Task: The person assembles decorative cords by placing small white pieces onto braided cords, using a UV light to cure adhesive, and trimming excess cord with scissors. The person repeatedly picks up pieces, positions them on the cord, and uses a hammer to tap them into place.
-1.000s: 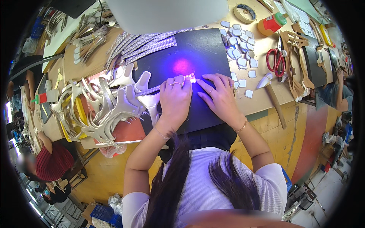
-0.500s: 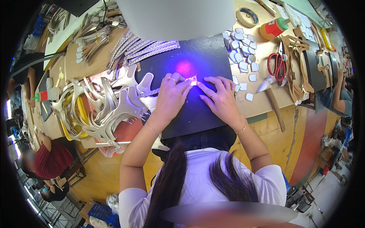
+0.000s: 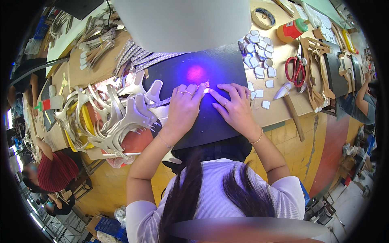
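My left hand (image 3: 184, 106) and my right hand (image 3: 234, 107) press flat on a black mat (image 3: 206, 73) on the wooden workbench. Between their fingertips lies a narrow sparkly strip (image 3: 162, 101) that runs left from under my left hand toward a pile of pale cut-out pieces (image 3: 117, 117). The fingertips of both hands pinch and hold down the strip's right end near a purple glow (image 3: 196, 73) on the mat. Rings show on both hands, and a bracelet sits on my right wrist.
Small pale cut shapes (image 3: 259, 67) lie scattered right of the mat, beside red-handled scissors (image 3: 295, 69), a hammer (image 3: 289, 109), a red glue bottle (image 3: 291, 30) and a tape roll (image 3: 263, 17). More sparkly strips (image 3: 137, 56) lie behind. A white lamp shade (image 3: 182, 22) hangs overhead. Another person in red (image 3: 52, 170) sits at left.
The view has drawn closer and my hands have shifted slightly up the mat; they stay pressed on the strip's end with fingertips a little closer together.
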`<state>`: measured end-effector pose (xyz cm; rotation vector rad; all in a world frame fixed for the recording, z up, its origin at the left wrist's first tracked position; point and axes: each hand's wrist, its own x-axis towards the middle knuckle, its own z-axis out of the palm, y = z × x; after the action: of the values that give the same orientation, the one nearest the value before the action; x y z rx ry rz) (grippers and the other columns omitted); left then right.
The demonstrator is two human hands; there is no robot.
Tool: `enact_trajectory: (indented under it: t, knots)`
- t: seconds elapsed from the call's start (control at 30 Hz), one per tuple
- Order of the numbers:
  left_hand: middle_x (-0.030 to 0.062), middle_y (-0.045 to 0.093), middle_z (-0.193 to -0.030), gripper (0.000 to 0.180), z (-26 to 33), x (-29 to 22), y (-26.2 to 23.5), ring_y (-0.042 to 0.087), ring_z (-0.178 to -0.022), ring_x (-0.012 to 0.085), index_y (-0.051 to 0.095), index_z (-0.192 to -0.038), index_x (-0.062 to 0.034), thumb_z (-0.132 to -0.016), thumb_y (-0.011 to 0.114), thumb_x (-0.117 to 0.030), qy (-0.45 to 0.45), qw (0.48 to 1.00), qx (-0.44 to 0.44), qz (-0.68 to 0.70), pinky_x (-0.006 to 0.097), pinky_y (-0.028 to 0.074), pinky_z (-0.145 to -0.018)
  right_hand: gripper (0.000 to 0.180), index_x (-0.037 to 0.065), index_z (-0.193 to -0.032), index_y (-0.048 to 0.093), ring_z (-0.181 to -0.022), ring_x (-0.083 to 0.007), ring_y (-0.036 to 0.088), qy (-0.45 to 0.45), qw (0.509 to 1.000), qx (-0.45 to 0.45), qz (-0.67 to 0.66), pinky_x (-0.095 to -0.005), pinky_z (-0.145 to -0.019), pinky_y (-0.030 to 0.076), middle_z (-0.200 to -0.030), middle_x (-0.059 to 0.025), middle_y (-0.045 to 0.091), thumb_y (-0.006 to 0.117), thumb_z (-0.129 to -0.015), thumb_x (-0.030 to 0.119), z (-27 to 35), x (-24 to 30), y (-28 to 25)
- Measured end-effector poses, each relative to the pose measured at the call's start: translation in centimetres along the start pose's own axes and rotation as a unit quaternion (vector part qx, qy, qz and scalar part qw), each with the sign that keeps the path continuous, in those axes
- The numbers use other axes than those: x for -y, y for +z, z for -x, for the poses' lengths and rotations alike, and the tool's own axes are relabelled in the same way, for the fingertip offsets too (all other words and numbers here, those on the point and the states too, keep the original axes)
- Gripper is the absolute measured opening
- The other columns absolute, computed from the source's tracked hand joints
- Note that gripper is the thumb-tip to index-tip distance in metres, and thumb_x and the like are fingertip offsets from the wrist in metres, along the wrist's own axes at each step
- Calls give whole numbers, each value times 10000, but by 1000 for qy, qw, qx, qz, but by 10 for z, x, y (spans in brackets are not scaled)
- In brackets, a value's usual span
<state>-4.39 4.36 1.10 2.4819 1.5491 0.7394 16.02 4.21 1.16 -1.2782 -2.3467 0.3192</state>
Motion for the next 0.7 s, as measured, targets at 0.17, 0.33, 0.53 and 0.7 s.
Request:
enact_trajectory:
  t: [0.17, 0.33, 0.53, 0.7]
  knots:
    - [71, 601, -918, 278, -1, 0, -2, 570, -879, 252, 695, -1130, -33, -861, 697, -106, 16, 1000, 6, -17, 410, 451, -832, 389, 182, -1207, 707, -1143, -275, 508, 2, 1000, -4, -8, -454, -965, 357, -1245, -43, 584, 756, -824, 226, 0, 0, 0]
    - [103, 637, -1027, 294, -4, 0, -6, 600, -997, 276, 688, -1132, -36, -842, 677, -82, 35, 998, 32, -42, 428, 452, -899, 379, 164, -1193, 707, -1149, -273, 512, 6, 1000, -11, -25, -454, -970, 362, -1247, -44, 591, 759, -820, 198, 1, -1, 1]
    - [127, 647, -1097, 296, -6, 0, -8, 608, -1057, 284, 675, -1115, -3, -829, 670, -76, 54, 995, 55, -57, 428, 449, -941, 375, 161, -1187, 706, -1141, -271, 517, 7, 1000, -9, -28, -453, -968, 364, -1244, -43, 593, 758, -817, 188, 1, -1, 0]
    - [122, 644, -1077, 268, -6, 1, -8, 611, -1046, 271, 678, -1090, 7, -834, 672, -73, 67, 994, 60, -61, 422, 448, -939, 375, 160, -1186, 707, -1135, -269, 521, 6, 999, -16, -29, -449, -963, 365, -1239, -42, 595, 758, -815, 189, 1, -1, 0]
